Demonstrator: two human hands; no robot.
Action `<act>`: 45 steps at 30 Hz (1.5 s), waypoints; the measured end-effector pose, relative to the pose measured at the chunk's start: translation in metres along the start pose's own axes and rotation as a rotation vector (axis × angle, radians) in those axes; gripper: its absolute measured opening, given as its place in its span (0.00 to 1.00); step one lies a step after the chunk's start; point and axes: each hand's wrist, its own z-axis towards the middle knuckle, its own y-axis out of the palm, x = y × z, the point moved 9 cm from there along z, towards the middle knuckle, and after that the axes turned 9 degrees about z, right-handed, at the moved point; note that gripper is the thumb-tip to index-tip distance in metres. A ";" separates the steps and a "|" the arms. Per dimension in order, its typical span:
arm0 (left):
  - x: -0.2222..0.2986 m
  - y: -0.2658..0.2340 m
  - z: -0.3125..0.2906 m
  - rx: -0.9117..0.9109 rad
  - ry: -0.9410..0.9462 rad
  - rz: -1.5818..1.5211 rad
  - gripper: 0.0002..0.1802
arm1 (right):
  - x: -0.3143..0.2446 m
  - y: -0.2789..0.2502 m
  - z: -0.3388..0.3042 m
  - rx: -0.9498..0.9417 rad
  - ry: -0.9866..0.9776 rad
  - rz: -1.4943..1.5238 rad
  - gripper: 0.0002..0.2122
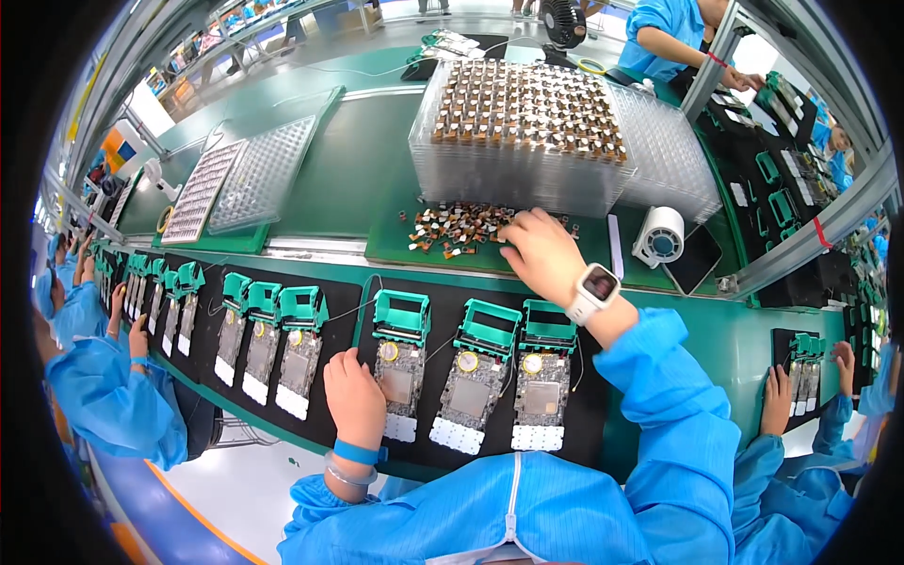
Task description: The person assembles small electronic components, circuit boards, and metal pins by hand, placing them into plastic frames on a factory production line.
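My right hand (pixel 544 252), with a white watch on its wrist, reaches over the right edge of a heap of small orange-and-white flex-cable parts (pixel 457 229). Its fingers are bent together at the parts; what sits between the fingertips is hidden. My left hand (pixel 356 397), wearing a blue wrist strap, is closed beside the left edge of a circuit board (pixel 399 381) with a green frame (pixel 401 312) at its top. Its fingertips are hidden. Two similar boards, a middle circuit board (pixel 468 394) and a right circuit board (pixel 540 391), lie to its right on the black mat (pixel 589 428).
Stacked clear trays (pixel 518 174) stand behind the heap, with more flex parts on top. A white handheld fan (pixel 659 235) and a dark phone (pixel 695 259) lie to the right. More boards (pixel 261 353) line the mat leftward. Co-workers sit on both sides; a person (pixel 664 42) works opposite.
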 end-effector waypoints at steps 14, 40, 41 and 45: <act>0.101 -0.010 0.003 -0.088 0.295 -0.576 0.12 | -0.055 -0.036 -0.021 0.008 0.171 0.547 0.06; 0.130 0.011 0.011 -0.629 -0.079 -1.546 0.13 | -0.080 -0.042 -0.058 0.036 -0.004 0.547 0.07; 0.130 0.011 0.011 -0.619 -0.075 -1.551 0.13 | -0.079 -0.041 -0.059 0.036 0.003 0.559 0.07; 0.129 0.009 0.012 -0.595 -0.069 -1.557 0.13 | -0.078 -0.040 -0.059 0.028 0.015 0.580 0.07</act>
